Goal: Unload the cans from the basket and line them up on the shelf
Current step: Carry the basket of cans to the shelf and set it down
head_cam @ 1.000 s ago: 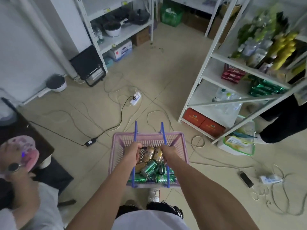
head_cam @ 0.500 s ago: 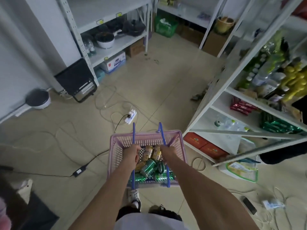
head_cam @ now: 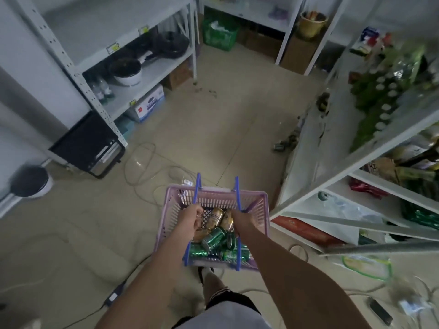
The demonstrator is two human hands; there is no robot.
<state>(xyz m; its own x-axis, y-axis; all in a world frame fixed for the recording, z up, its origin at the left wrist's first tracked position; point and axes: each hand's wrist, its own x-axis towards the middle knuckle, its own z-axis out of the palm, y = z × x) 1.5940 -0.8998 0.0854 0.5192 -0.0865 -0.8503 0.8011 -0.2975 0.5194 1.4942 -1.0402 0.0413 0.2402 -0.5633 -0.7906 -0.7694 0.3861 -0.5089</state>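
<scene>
I carry a pink plastic basket with blue handles in front of me, above the floor. My left hand is closed around the left blue handle. My right hand grips the right blue handle. Inside lie several green cans and a few gold cans, tumbled on their sides. A white metal shelf unit stands just to the right of the basket, stocked with bottles and packets.
Another white shelf with pots and boxes stands at the back left, a black appliance at its foot. Cables trail over the tiled floor. A phone and a green-rimmed tray lie at lower right.
I have walked forward with the basket and my view has swung right. The seated person at the left has left the view. Both hands keep their hold on the handles.
</scene>
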